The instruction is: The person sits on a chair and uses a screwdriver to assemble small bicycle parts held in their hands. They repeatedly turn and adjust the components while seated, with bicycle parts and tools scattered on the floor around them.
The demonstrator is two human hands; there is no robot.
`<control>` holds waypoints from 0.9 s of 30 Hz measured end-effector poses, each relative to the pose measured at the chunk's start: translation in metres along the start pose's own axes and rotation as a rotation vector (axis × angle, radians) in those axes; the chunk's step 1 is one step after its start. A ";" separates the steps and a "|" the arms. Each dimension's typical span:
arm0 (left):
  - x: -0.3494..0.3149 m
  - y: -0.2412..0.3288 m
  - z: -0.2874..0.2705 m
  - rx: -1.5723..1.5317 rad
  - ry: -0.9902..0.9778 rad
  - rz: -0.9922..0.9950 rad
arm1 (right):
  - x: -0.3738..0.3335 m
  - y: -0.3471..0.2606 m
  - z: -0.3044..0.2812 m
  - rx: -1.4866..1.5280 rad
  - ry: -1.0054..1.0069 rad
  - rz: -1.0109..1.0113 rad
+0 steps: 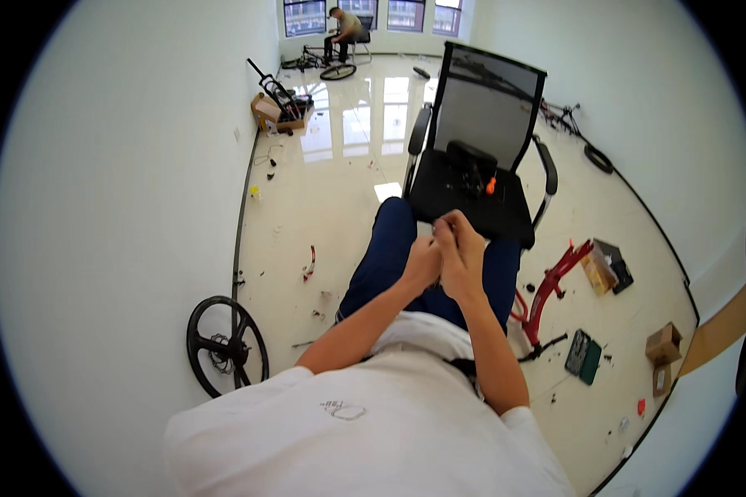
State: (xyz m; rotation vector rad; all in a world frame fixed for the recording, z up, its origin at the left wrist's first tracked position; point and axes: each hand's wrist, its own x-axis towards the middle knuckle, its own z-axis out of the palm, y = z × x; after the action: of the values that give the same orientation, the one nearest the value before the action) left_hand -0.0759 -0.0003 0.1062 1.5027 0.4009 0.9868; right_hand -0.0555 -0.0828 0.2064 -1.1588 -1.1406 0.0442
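My left hand (423, 262) and my right hand (462, 255) meet above my lap, with the fingers of both closed. Whatever small thing they grip between them is hidden by the fingers. Just beyond them stands a black mesh-backed office chair (439, 195). On its seat lie a black bicycle saddle (471, 155), some dark parts and a screwdriver with an orange handle (491, 186).
A black spoked wheel (192, 344) leans by the left wall. To my right are a red bike frame (547, 290), a green tool case (584, 358) and cardboard boxes (663, 344). Small parts lie scattered on the floor. Far off, a person (350, 29) sits by a bicycle.
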 end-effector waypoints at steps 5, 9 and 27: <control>0.029 0.037 0.012 -0.429 -0.147 -0.662 | -0.026 -0.007 0.001 -0.366 -0.308 -0.624; 0.035 0.058 -0.005 -0.511 -0.216 -0.670 | -0.029 0.000 -0.018 -0.264 -0.252 -0.633; -0.001 0.041 0.003 -0.072 -0.176 -0.382 | 0.037 0.018 -0.033 0.522 -0.067 0.571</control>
State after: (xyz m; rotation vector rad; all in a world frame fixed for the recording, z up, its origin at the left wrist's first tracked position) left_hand -0.0864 -0.0110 0.1447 1.3702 0.4979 0.5579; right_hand -0.0046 -0.0768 0.2207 -0.9752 -0.7551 0.7792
